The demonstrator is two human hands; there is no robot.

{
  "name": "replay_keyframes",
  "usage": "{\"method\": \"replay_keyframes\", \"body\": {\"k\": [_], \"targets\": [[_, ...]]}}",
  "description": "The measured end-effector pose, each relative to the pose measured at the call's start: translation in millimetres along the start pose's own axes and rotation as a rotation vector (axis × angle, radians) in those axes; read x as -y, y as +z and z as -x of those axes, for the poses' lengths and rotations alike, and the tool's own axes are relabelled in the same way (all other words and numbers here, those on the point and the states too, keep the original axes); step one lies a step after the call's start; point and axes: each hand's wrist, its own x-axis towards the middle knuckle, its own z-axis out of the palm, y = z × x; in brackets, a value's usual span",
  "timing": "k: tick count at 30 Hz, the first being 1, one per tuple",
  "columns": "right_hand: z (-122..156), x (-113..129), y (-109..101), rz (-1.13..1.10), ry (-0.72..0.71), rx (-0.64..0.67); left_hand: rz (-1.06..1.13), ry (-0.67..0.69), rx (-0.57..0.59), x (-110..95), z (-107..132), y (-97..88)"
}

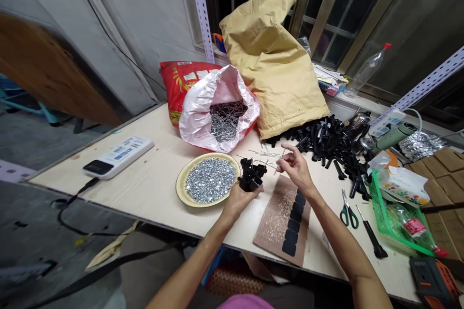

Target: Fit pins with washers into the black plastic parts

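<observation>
My left hand (239, 198) is closed round a bunch of black plastic pieces (251, 175), held just above the table beside a yellow plate (181, 184) full of small silver washers. My right hand (295, 166) pinches a thin metal nail (278, 163) a little to the right of the bunch, its tip pointing toward the black pieces. A few loose nails (263, 154) lie on the table behind my hands. A brown cardboard piece (281, 212) with several black pads stuck on it lies under my right wrist.
An open pink-lined bag of nails (226, 118) and a tall brown paper sack (271, 58) stand behind. A heap of black plastic parts (326, 142) lies right. Green-handled scissors (348, 212), a black tool (371, 236), a green basket (384, 222) and a white scale (118, 154) sit around.
</observation>
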Motion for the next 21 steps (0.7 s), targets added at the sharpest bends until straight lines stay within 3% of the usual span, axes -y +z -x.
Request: {"method": "replay_keyframes", "body": {"k": [3, 7, 12, 15, 18, 21], "targets": [[14, 19, 8, -0.233, -0.100, -0.126, -0.014, 0.006, 0.012, -3, 2, 9.3], [25, 32, 15, -0.107, -0.208, -0.178, -0.027, 0.004, 0.032, -8, 3, 15.6], [20, 21, 9, 0.073, -0.339, -0.084, 0.003, 0.035, 0.007, -12, 5, 11.9], [5, 2, 6, 0.333, -0.159, -0.075, -0.003, 0.050, -0.049, -13, 8, 7.4], [-10, -19, 16, 0.742, 0.129, 0.113, -0.025, 0.069, -0.092, -14, 9, 4.6], [-21, -33, 36, 0.902, 0.226, 0.232, -0.034, 0.085, -0.115, -15, 8, 4.0]]}}
